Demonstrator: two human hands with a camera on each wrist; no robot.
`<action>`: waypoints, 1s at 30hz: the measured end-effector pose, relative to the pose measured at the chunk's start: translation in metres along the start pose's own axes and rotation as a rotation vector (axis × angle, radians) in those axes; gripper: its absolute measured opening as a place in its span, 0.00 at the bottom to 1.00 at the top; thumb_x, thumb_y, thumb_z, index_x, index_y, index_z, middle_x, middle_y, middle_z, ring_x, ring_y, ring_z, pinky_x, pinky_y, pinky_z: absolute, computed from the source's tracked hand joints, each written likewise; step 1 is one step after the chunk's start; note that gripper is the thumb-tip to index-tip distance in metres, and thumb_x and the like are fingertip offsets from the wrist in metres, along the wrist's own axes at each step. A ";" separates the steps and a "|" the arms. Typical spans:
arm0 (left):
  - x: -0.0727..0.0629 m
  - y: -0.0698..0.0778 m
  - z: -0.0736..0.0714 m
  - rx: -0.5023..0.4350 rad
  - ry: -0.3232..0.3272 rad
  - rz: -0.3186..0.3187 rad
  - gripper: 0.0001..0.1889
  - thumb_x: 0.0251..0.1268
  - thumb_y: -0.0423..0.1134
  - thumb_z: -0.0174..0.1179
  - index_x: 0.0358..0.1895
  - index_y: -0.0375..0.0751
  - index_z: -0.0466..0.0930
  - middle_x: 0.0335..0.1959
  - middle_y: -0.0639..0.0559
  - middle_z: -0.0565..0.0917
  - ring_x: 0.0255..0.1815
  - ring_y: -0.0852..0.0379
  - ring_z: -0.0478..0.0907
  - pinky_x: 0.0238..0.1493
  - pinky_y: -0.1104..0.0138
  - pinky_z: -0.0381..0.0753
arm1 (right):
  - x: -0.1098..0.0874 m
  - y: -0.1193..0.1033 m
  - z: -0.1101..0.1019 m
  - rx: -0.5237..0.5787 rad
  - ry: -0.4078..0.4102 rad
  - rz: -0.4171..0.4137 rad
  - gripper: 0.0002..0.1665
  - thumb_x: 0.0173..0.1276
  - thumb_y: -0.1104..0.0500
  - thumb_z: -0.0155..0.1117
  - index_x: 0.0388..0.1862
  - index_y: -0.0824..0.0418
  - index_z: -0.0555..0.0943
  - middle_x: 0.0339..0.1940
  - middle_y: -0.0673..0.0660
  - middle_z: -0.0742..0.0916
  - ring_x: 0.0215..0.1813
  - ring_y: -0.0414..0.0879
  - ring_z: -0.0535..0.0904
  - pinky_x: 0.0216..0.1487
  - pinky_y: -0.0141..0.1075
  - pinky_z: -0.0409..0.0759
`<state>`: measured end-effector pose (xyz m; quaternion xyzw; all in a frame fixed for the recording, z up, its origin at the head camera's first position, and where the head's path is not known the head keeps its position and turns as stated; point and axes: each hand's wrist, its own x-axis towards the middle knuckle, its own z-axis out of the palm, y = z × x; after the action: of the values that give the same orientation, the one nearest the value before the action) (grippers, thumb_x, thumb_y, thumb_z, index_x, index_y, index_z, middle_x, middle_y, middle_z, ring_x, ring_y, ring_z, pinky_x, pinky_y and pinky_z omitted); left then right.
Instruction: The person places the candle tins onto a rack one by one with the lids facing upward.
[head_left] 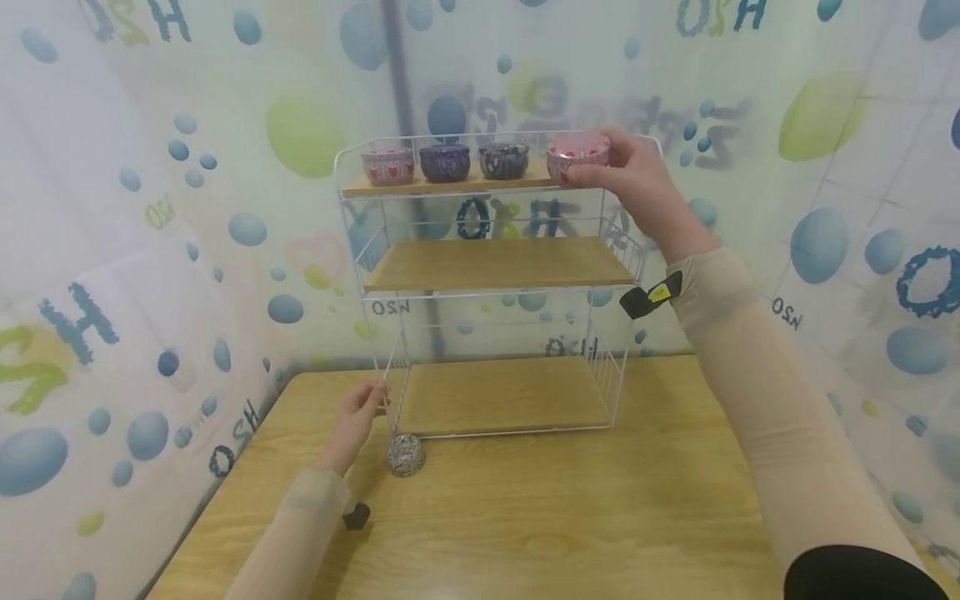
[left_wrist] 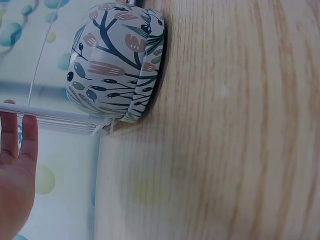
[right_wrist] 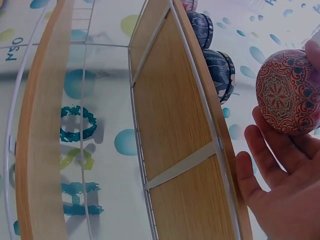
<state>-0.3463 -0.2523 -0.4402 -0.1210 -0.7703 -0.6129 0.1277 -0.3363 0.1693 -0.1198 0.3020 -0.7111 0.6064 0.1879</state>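
My right hand [head_left: 637, 182] holds a round red-and-pink patterned tin [head_left: 576, 157] by its sides at the right end of the top shelf [head_left: 450, 187]. The right wrist view shows the patterned base of this tin [right_wrist: 285, 92], tilted toward the camera, beside the shelf edge. My left hand [head_left: 356, 419] grips the lower left side of the white wire rack [head_left: 510, 432]; its fingers [left_wrist: 29, 137] meet a white bar in the left wrist view. Close to that hand, a tin with a leaf-and-flower print [left_wrist: 112, 62] stands on the table at the rack's front left corner.
Along the top shelf stand a pink tin [head_left: 389, 167], a dark purple-blue tin [head_left: 445, 163] and a dark patterned tin [head_left: 504, 161]. Below are a bare wooden middle shelf [head_left: 498, 262] and bottom shelf [head_left: 502, 393]. The rack stands on a wooden table [head_left: 570, 517] before a printed curtain [head_left: 300, 208].
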 end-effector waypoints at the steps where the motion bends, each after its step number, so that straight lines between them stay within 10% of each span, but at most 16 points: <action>1: -0.001 0.004 0.000 0.000 -0.004 -0.005 0.14 0.78 0.40 0.46 0.47 0.30 0.74 0.39 0.52 0.79 0.48 0.44 0.75 0.54 0.54 0.79 | 0.000 -0.001 -0.001 -0.016 0.002 0.005 0.23 0.60 0.61 0.71 0.55 0.60 0.79 0.44 0.54 0.85 0.48 0.48 0.78 0.50 0.33 0.76; 6: -0.004 0.018 0.001 0.009 -0.009 -0.013 0.14 0.79 0.38 0.45 0.47 0.28 0.74 0.40 0.50 0.78 0.47 0.47 0.76 0.53 0.55 0.80 | 0.001 -0.005 -0.006 -0.084 0.013 0.020 0.25 0.61 0.59 0.70 0.58 0.58 0.77 0.48 0.54 0.83 0.51 0.47 0.76 0.52 0.35 0.75; 17: 0.000 -0.002 0.001 0.022 0.026 0.017 0.16 0.78 0.44 0.47 0.44 0.32 0.76 0.39 0.52 0.79 0.44 0.52 0.76 0.49 0.61 0.82 | 0.013 -0.009 -0.008 -0.111 -0.009 0.057 0.27 0.59 0.54 0.74 0.56 0.55 0.77 0.48 0.55 0.84 0.51 0.49 0.78 0.58 0.43 0.71; 30: -0.012 0.032 0.005 0.008 0.017 -0.006 0.12 0.77 0.33 0.46 0.45 0.26 0.75 0.38 0.56 0.78 0.45 0.49 0.76 0.53 0.53 0.80 | 0.027 -0.012 -0.009 -0.178 -0.014 0.084 0.29 0.58 0.52 0.75 0.58 0.55 0.77 0.51 0.53 0.82 0.53 0.48 0.76 0.63 0.44 0.69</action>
<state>-0.3240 -0.2408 -0.4167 -0.1130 -0.7719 -0.6113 0.1332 -0.3491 0.1721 -0.0921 0.2582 -0.7757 0.5459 0.1834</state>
